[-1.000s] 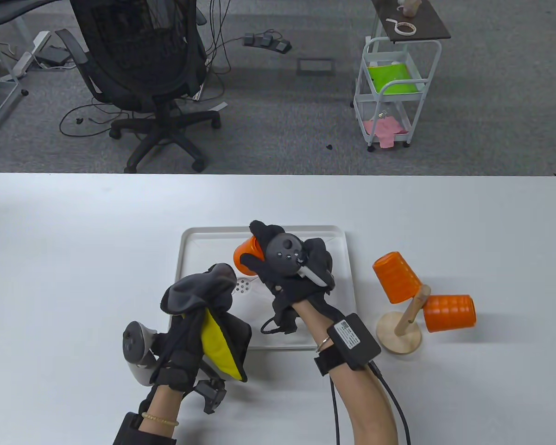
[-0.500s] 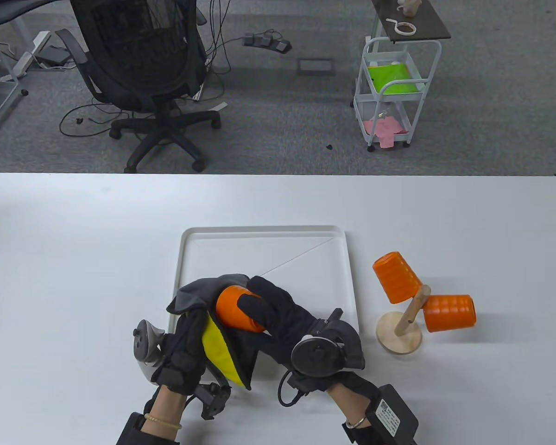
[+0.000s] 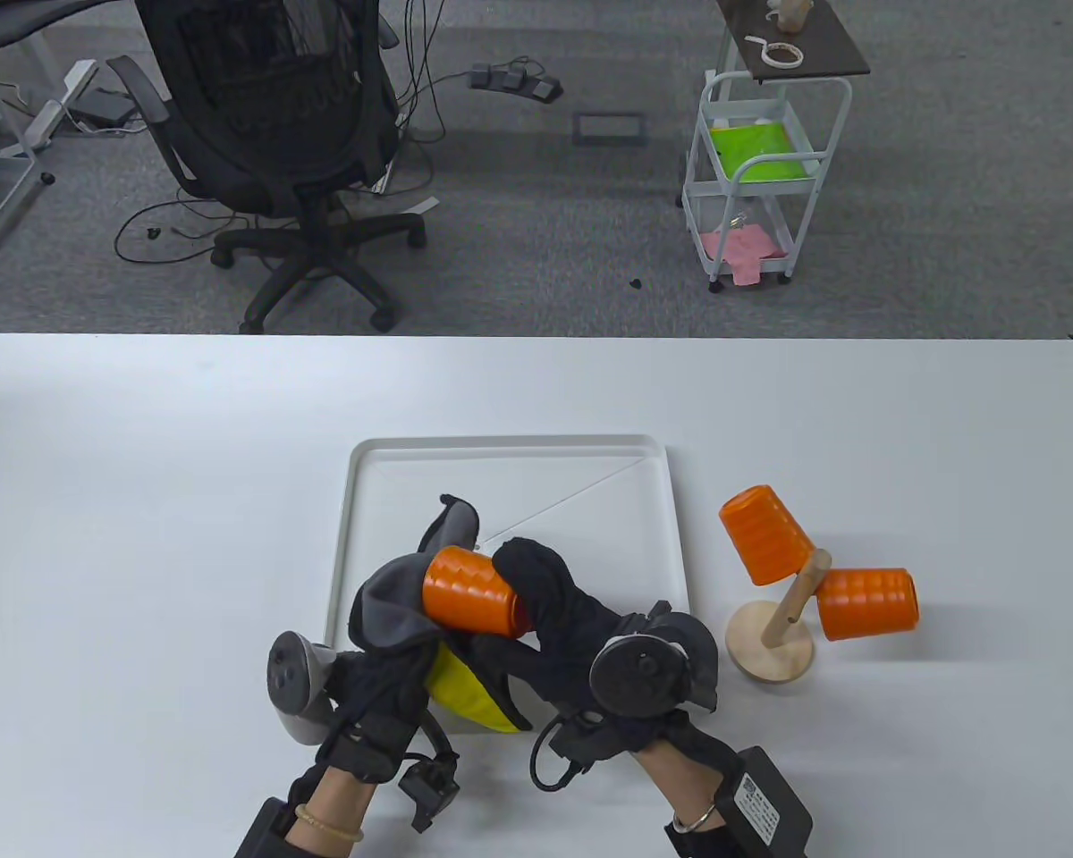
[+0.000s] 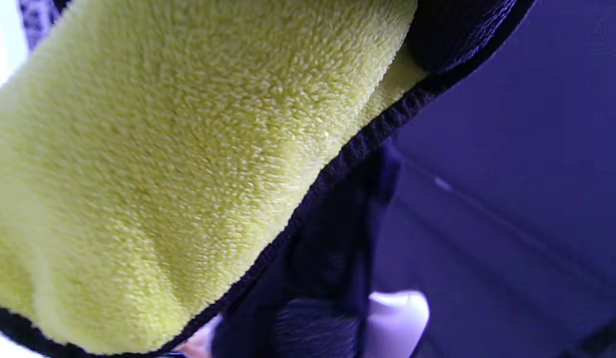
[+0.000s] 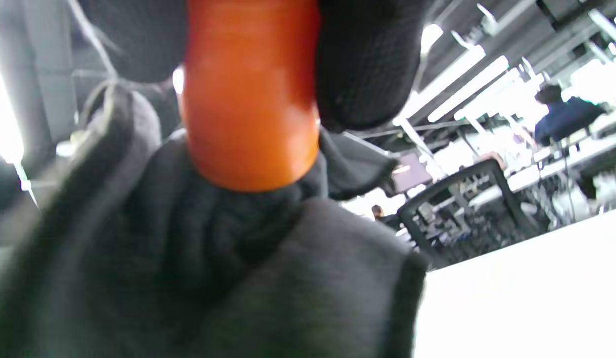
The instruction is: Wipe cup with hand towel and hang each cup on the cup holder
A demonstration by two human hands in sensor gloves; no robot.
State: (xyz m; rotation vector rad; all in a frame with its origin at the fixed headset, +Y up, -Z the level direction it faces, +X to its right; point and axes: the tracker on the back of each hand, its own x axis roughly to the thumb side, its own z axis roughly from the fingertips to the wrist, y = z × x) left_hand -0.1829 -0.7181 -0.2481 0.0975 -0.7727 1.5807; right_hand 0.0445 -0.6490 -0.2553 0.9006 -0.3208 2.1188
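Wiping step: right hand (image 3: pixel 581 626) grips orange cup (image 3: pixel 469 592) over the tray (image 3: pixel 510 444); left hand (image 3: pixel 384 679) clutches towel (image 3: pixel 393 608) against it. Next: hang on cup holder (image 3: pixel 782 626).

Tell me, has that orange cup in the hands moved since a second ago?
Yes. The orange cup was at the far side of the white tray; the right hand has brought it to the tray's near-left part, against the towel.

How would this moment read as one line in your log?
phase: wiping | right hand: grips orange cup | left hand: holds towel on cup | holder: two cups hung
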